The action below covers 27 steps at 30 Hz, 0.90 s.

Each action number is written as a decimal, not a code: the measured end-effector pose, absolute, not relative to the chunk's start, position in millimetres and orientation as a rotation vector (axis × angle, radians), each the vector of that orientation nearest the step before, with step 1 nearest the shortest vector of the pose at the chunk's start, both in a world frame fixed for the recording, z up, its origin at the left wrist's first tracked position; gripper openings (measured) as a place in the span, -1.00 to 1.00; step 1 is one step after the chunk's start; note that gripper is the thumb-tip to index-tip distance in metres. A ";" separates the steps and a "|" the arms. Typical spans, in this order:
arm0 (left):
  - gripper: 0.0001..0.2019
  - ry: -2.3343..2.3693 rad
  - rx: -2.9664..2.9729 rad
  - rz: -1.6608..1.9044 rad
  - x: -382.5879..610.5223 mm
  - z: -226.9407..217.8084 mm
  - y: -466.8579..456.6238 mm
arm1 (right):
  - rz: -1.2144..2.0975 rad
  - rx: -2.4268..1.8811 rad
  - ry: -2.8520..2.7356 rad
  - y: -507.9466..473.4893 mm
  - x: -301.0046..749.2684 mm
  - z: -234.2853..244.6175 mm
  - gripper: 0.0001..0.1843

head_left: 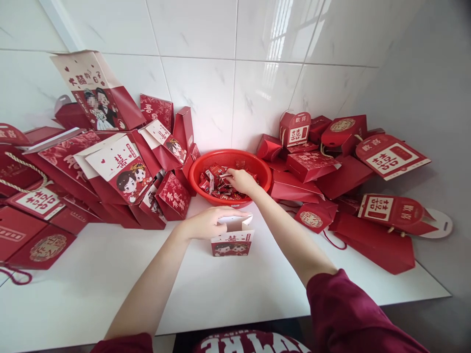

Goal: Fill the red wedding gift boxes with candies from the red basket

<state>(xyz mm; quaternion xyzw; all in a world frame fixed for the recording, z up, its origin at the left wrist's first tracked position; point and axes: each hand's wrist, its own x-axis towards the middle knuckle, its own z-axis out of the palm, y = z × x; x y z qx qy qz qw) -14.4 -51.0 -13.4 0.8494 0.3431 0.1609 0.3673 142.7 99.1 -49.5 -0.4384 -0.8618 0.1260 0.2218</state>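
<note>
A small white-and-red paper gift bag (231, 245) stands upright on the table in front of me, its top open. My left hand (208, 223) grips its upper left rim, with the fingers stretched along the far edge and the thumb near the opening. Behind the bag is a red plastic basket (195, 184) holding many small wrapped candies (211, 180). My right hand (241, 181) reaches over the basket's right side, fingertips pinched on a small wrapped candy (228, 172). The inside of the bag is mostly hidden from view.
Red gift boxes and bags are piled on the left, including a tall bag (97, 93) on top and one with a rope handle (40, 198). More red boxes (311, 164) are heaped on the right. A tiled wall (198, 93) rises behind the white table (121, 264).
</note>
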 end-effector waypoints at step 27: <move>-0.67 1.006 2.000 0.308 -19.2 -13.9 -46.4 | 0.765 -0.691 -2.487 -39.8 200.8 1.8 -0.92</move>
